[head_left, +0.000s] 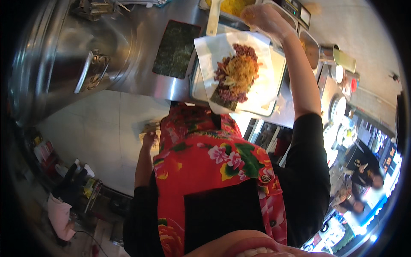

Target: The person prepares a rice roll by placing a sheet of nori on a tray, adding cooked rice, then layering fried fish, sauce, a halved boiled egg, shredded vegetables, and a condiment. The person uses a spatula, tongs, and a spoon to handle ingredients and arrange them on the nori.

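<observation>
My right hand (264,20), in what looks like a clear glove, reaches over the metal food pans at the far side, its fingers bunched; what they hold is not clear. Below it, white paper (204,49) lies on a pale cutting board (273,107). On the paper is a nori sheet (223,99) spread with dark purple rice (246,50), topped by a heap of golden-brown shredded filling (240,70). Another nori sheet (176,49) lies flat to the left. My left hand (150,139) hangs low beside my apron, near a small brownish object (150,127); its fingers are blurred.
A pan of yellow shreds (233,7) stands at the back, a pale handle (213,19) leaning at its edge. A large steel drum (64,64) with a handle takes the left. Bowls (338,109) line the right-hand counter. Other people are farther off at lower left and right.
</observation>
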`<action>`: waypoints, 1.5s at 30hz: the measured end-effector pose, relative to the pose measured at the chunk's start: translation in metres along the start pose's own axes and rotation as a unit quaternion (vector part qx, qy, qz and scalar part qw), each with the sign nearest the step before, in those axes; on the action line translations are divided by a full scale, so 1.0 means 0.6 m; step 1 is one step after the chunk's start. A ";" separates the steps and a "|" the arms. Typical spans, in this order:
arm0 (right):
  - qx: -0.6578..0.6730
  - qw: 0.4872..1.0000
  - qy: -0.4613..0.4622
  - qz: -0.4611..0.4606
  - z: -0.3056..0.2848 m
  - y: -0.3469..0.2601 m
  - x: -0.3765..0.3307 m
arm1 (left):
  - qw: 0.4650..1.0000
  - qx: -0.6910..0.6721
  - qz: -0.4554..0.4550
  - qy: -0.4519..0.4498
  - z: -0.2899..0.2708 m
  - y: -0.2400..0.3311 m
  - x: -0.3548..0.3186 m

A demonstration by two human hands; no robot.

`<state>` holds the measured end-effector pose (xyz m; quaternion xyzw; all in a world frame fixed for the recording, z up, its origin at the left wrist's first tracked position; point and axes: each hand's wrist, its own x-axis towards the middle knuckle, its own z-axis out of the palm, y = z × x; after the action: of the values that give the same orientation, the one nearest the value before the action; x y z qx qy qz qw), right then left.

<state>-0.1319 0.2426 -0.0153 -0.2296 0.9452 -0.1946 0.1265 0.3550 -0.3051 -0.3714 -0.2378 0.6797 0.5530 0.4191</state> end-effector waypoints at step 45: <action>0.723 0.567 0.327 0.219 0.112 -0.020 -0.462 | 0.498 0.350 0.792 -0.051 0.771 1.323 -0.037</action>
<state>0.1339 0.3461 -0.0289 0.2323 0.4871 -0.8414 -0.0287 -0.1158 0.3500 0.0682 0.5948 0.6988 0.3816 -0.1111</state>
